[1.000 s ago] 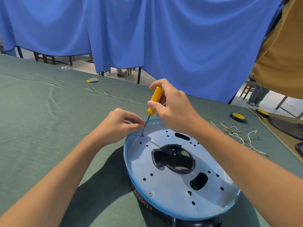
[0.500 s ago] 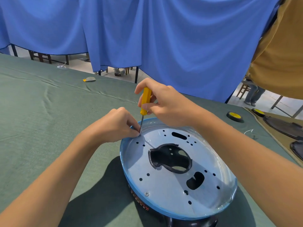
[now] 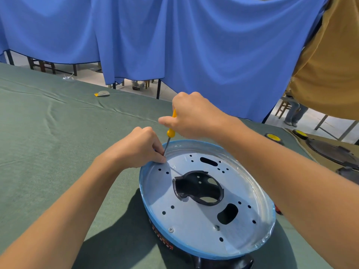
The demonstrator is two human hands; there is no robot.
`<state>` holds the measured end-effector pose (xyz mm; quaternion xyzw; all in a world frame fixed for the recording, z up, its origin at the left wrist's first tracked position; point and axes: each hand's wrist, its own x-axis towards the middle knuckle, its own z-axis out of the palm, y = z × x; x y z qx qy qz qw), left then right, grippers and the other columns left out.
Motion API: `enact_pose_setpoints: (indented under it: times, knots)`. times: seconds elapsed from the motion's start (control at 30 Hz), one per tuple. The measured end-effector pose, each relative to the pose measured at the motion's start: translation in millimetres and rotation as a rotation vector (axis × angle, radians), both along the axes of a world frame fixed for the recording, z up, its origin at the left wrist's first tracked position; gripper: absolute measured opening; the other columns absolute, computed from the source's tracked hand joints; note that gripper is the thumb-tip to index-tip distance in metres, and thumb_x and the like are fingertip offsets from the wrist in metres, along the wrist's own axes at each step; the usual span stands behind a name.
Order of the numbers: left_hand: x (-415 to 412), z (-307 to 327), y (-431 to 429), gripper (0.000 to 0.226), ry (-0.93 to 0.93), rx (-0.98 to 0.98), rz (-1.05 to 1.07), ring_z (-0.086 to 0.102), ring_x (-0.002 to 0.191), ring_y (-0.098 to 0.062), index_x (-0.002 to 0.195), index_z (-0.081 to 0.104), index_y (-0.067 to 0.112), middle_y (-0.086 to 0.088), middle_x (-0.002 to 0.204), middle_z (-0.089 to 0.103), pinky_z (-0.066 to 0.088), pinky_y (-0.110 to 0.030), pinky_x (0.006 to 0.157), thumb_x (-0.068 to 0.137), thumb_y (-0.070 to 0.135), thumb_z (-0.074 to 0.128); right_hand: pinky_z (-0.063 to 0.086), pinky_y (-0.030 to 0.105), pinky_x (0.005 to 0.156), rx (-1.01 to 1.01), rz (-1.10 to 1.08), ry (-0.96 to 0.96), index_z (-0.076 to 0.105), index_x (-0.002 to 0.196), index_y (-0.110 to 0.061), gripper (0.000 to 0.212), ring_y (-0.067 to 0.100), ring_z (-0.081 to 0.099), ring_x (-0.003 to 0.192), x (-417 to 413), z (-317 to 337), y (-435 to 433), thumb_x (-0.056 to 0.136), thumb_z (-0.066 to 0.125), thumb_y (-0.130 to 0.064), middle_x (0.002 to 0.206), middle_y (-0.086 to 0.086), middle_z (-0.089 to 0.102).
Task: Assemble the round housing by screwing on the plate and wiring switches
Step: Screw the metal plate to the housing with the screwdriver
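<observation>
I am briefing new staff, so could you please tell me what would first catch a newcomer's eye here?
The round metal plate with its blue rim fills the lower centre, on the green cloth. At its far left edge the right hand grips a yellow-handled screwdriver while the left hand pinches its shaft near the tip. A bright blue curtain hangs across the back.

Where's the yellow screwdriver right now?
The yellow screwdriver stands near the middle of the head view, held by the right hand, its tip pinched by the left hand at the far left edge of the metal plate.
</observation>
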<state>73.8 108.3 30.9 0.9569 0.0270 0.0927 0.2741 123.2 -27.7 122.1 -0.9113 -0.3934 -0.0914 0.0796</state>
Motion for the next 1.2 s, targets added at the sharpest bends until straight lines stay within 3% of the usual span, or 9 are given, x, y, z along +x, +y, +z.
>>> enact_pose_setpoints:
  times: [0.17, 0.27, 0.43, 0.6, 0.7, 0.8, 0.87, 1.1, 1.2]
  knots:
    - [-1, -3, 1, 0.006, -0.011, -0.053, 0.014, 0.054, 0.069, -0.016, 0.072, 0.081, 0.025, -0.002, 0.075, 0.074, 0.047, -0.021, 0.063, 0.076, 0.021, 0.082, 0.040, 0.030, 0.056, -0.242, 0.191, -0.002, 0.052, 0.105, -0.014, 0.016, 0.025, 0.055, 0.090, -10, 16, 9, 0.092, 0.055, -0.022, 0.102, 0.005, 0.056]
    - [-4, -6, 0, 0.006, -0.039, -0.085, -0.002, 0.063, 0.083, -0.027, 0.071, 0.081, 0.023, -0.007, 0.079, 0.074, 0.052, -0.041, 0.079, 0.075, 0.025, 0.084, 0.042, 0.031, 0.054, -0.209, 0.235, -0.083, 0.059, 0.086, -0.013, 0.008, 0.029, 0.057, 0.088, -15, 15, 15, 0.088, 0.061, -0.020, 0.091, 0.008, 0.059]
    - [-13, -3, 1, 0.016, -0.302, -0.434, -0.005, 0.070, 0.081, -0.012, 0.070, 0.077, 0.039, 0.013, 0.078, 0.076, 0.054, -0.037, 0.079, 0.067, 0.028, 0.089, 0.023, 0.029, 0.046, -0.090, 0.074, -0.064, 0.028, 0.066, -0.018, 0.035, 0.018, 0.036, 0.056, -22, 5, 22, 0.089, 0.053, -0.023, 0.071, 0.002, 0.033]
    - [-14, -4, -7, 0.020, -0.403, -0.601, 0.024, 0.051, 0.067, -0.018, 0.073, 0.079, 0.032, -0.018, 0.075, 0.075, 0.051, -0.055, 0.071, 0.065, 0.018, 0.091, 0.024, 0.028, 0.046, -0.073, -0.012, -0.027, 0.030, 0.067, -0.019, 0.031, 0.015, 0.038, 0.058, -19, 5, 22, 0.090, 0.051, -0.018, 0.072, 0.001, 0.035]
    - [-13, -7, -5, 0.022, -0.413, -0.571, 0.068, 0.055, 0.063, -0.014, 0.070, 0.078, 0.035, -0.005, 0.068, 0.075, 0.053, -0.049, 0.070, 0.069, 0.015, 0.088, 0.035, 0.027, 0.048, -0.131, 0.056, -0.003, 0.049, 0.077, -0.015, 0.017, 0.019, 0.056, 0.066, -17, 11, 23, 0.089, 0.055, -0.026, 0.081, 0.004, 0.054]
    - [-14, -8, -3, 0.026, -0.396, -0.582, 0.065, 0.058, 0.064, -0.012, 0.072, 0.077, 0.042, -0.002, 0.069, 0.075, 0.055, -0.049, 0.071, 0.074, 0.017, 0.086, 0.037, 0.022, 0.056, -0.188, 0.198, -0.016, 0.058, 0.101, -0.018, 0.013, 0.018, 0.051, 0.090, -15, 21, 22, 0.089, 0.058, -0.016, 0.100, 0.000, 0.054]
    - [-14, -9, -3, 0.026, -0.378, -0.588, 0.032, 0.062, 0.069, -0.009, 0.074, 0.078, 0.043, 0.004, 0.073, 0.077, 0.056, -0.049, 0.078, 0.077, 0.017, 0.084, 0.033, 0.021, 0.050, -0.194, 0.220, -0.051, 0.060, 0.089, -0.021, 0.007, 0.014, 0.049, 0.082, -12, 24, 19, 0.088, 0.062, -0.015, 0.095, 0.002, 0.056]
    - [-10, -14, -5, 0.021, -0.338, -0.450, 0.043, 0.067, 0.063, 0.005, 0.067, 0.077, 0.037, 0.017, 0.066, 0.073, 0.050, -0.013, 0.063, 0.067, 0.020, 0.090, 0.022, 0.029, 0.046, -0.125, 0.098, -0.137, 0.029, 0.064, -0.019, 0.039, 0.018, 0.037, 0.056, -11, 13, 17, 0.092, 0.055, -0.023, 0.070, 0.002, 0.033]
    - [-8, -15, -6, 0.022, -0.347, -0.414, 0.058, 0.069, 0.063, -0.004, 0.067, 0.076, 0.033, 0.014, 0.067, 0.074, 0.053, -0.019, 0.063, 0.070, 0.014, 0.089, 0.020, 0.030, 0.047, -0.129, 0.045, -0.171, 0.024, 0.064, -0.019, 0.039, 0.017, 0.029, 0.055, -12, 7, 15, 0.095, 0.047, -0.023, 0.069, 0.002, 0.030]
